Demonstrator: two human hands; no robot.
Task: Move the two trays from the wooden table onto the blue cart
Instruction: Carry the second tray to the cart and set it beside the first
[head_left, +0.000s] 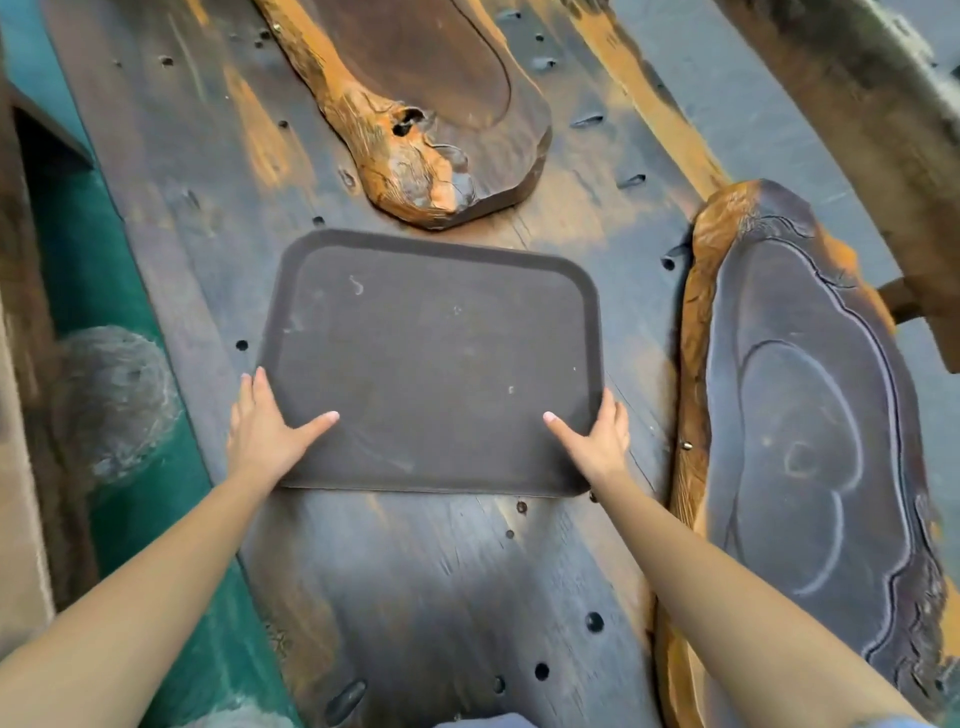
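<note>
A dark brown rectangular tray (436, 358) lies flat on the dark wooden table (426, 587), in the middle of the head view. My left hand (267, 431) grips its near left edge, thumb on top and fingers along the rim. On the near right edge my right hand (597, 436) holds the same tray in the same way. Only one such tray shows, and I cannot tell whether another lies beneath it. The blue cart is out of view.
A carved wooden slab (426, 104) lies just beyond the tray. Another carved slab (810, 431) lies to the right, close to my right hand. The table's left edge drops to a green floor (130, 364). A wooden chair (883, 130) stands at the far right.
</note>
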